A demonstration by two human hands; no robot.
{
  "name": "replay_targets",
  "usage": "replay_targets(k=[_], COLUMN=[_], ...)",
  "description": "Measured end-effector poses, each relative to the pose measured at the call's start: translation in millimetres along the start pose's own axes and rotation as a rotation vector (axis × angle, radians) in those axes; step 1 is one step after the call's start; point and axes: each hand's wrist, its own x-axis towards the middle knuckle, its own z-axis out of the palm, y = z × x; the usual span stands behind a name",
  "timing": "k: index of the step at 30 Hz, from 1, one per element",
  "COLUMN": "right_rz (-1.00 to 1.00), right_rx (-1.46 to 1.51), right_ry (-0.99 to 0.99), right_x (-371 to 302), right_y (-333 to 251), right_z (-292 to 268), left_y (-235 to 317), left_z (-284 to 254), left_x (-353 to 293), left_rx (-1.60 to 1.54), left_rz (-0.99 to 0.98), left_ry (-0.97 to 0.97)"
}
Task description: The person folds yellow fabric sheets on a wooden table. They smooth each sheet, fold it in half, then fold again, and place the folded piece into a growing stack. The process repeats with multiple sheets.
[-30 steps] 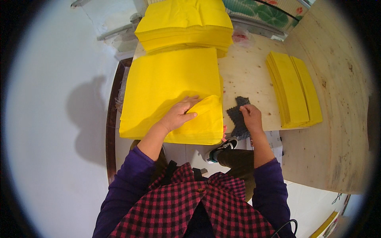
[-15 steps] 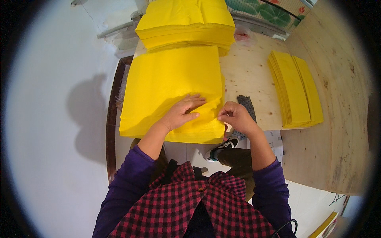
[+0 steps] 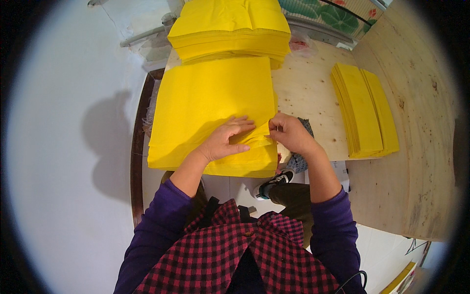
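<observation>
In front of me lies a stack of large yellow sheets (image 3: 210,93), thin and cloth-like. My left hand (image 3: 227,139) rests on the top sheet with its fingers spread, toward the stack's near right part. At the right edge of the stack, my right hand (image 3: 289,132) is closed in a pinch on the edge of the top yellow sheet, which is lifted and creased between the two hands. Whether the pinch holds one layer or more, I cannot tell.
A taller yellow stack (image 3: 230,39) stands behind. Two narrow folded yellow bundles (image 3: 362,110) lie on the wooden tabletop (image 3: 308,88) at right, near an upright wooden board (image 3: 411,127). A grey knitted cloth (image 3: 298,159) hangs at the table edge; a white wall (image 3: 63,147) is at left.
My right hand has moved slightly away from me along the sheet's right edge, drawing the lifted edge with it. My left hand has stayed almost in place.
</observation>
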Motion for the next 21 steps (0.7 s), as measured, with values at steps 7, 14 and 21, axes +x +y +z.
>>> replay_targets(k=[7, 14, 21], right_rz=[-0.024, -0.002, 0.011], right_rx=[-0.045, -0.056, -0.055], right_ry=[0.012, -0.016, -0.008], right_x=[3.1, 8.5, 4.0], right_y=[-2.7, -7.6, -8.5], right_z=[-2.5, -3.9, -5.6], left_y=[0.5, 1.4, 4.0], left_z=[-0.2, 1.1, 1.1], left_x=[-0.6, -1.7, -0.5], left_rx=[0.028, 0.041, 0.09], left_rz=[-0.005, -0.009, -0.01], left_ry=[-0.016, -0.015, -0.039])
